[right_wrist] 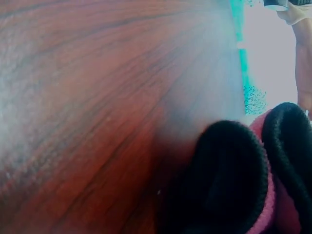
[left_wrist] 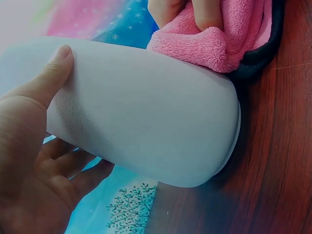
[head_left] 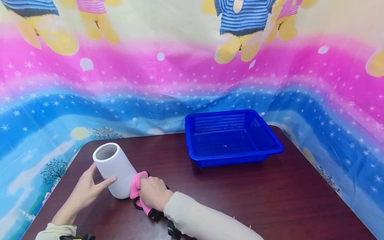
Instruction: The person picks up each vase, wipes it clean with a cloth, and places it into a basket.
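Note:
A white vase [head_left: 120,173] with a round open mouth leans to the left on the table, its lower end near the tabletop. My left hand [head_left: 85,191] grips it from the left, thumb [left_wrist: 57,68] across the near side and fingers behind. A pink cloth with black edging [head_left: 136,186] is bunched in my right hand [head_left: 154,193], which presses it against the vase's lower right side. In the left wrist view the pink cloth [left_wrist: 200,46] touches the vase [left_wrist: 146,112] near its base. The right wrist view shows folds of the cloth's black edging [right_wrist: 224,170] over the table.
A blue plastic basket [head_left: 235,155] with perforated walls stands at the back right of the dark wooden table [head_left: 240,196]. A printed curtain [head_left: 156,76] with bears and snowflakes hangs behind and along both sides.

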Tool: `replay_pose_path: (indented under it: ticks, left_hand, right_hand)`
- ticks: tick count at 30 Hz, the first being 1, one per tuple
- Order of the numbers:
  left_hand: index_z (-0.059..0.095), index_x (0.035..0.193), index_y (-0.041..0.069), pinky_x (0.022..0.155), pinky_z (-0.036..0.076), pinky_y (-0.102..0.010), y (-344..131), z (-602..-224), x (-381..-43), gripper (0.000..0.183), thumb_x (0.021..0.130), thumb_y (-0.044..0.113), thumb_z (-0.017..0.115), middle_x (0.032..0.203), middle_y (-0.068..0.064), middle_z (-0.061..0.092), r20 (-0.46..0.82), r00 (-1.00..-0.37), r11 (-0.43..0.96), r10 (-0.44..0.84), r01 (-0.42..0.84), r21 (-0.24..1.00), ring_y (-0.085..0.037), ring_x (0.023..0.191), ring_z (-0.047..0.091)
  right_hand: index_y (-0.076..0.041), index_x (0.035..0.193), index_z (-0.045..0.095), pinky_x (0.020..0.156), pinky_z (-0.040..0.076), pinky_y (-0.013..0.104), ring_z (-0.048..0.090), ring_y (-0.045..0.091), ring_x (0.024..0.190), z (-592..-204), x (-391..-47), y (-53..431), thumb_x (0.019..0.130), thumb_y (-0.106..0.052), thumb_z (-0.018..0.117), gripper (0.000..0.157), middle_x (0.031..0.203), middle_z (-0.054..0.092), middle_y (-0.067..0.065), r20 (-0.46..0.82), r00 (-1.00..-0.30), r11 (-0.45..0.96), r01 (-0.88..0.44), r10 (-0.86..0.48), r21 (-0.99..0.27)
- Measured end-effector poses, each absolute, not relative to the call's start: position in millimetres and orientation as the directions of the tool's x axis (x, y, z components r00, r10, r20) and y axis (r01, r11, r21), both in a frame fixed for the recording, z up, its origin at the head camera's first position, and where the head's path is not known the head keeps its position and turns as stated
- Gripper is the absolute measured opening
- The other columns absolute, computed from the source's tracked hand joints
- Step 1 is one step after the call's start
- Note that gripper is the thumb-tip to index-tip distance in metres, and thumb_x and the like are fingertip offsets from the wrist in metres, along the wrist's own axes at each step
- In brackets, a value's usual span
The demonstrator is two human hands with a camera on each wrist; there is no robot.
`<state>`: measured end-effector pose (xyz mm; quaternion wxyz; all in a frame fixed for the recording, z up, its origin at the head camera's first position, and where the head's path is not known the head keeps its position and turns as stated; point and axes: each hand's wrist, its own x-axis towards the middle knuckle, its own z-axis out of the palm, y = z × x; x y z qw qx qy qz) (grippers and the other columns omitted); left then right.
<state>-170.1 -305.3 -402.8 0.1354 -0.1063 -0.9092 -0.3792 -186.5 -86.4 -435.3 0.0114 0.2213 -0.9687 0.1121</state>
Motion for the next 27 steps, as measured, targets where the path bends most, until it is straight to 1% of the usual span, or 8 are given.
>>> replay_pose_path:
  ticks: [5,12,19,27]
  left_hand:
    - [0.042,0.148,0.002,0.080,0.044,-0.005,-305.4,-404.2,-170.7,0.072,0.088,0.019,0.079,0.127,-0.025,0.064,0.332,-0.939,0.690,0.093,0.301,0.659,0.026,0.104,0.042]
    - [0.041,0.149,0.004,0.080,0.047,-0.007,-304.8,-405.2,-171.6,0.072,0.089,0.016,0.079,0.127,-0.024,0.064,0.336,-0.935,0.668,0.110,0.320,0.671,0.024,0.104,0.046]
    - [0.040,0.149,0.002,0.079,0.047,-0.007,-304.7,-404.0,-171.1,0.073,0.089,0.016,0.079,0.126,-0.026,0.064,0.332,-0.938,0.672,0.101,0.311,0.672,0.024,0.103,0.046]
    - [0.040,0.148,0.001,0.080,0.046,-0.005,-305.2,-404.6,-170.8,0.072,0.089,0.016,0.078,0.126,-0.026,0.064,0.335,-0.937,0.667,0.103,0.315,0.675,0.024,0.103,0.046]
  right_hand:
    - [-0.022,0.077,0.062,0.061,0.052,0.029,0.068,0.013,0.072,-438.2,-187.7,-86.2,0.090,-0.030,0.068,0.017,0.083,0.075,-0.001,0.056,-0.905,0.879,-0.423,-0.422,-0.218]
    - [-0.022,0.082,0.064,0.061,0.052,0.030,0.068,0.015,0.073,-441.6,-191.1,-84.6,0.090,-0.033,0.068,0.014,0.086,0.075,0.000,0.026,-0.912,0.884,-0.403,-0.409,-0.238]
    - [-0.023,0.084,0.065,0.063,0.052,0.030,0.068,0.014,0.074,-439.4,-193.3,-83.3,0.090,-0.032,0.068,0.011,0.089,0.075,0.000,-0.005,-0.913,0.879,-0.392,-0.409,-0.271]
    - [-0.021,0.089,0.064,0.064,0.052,0.029,0.068,0.015,0.076,-440.6,-194.3,-80.9,0.090,-0.032,0.068,0.011,0.090,0.075,0.002,-0.002,-0.903,0.864,-0.411,-0.430,-0.289]
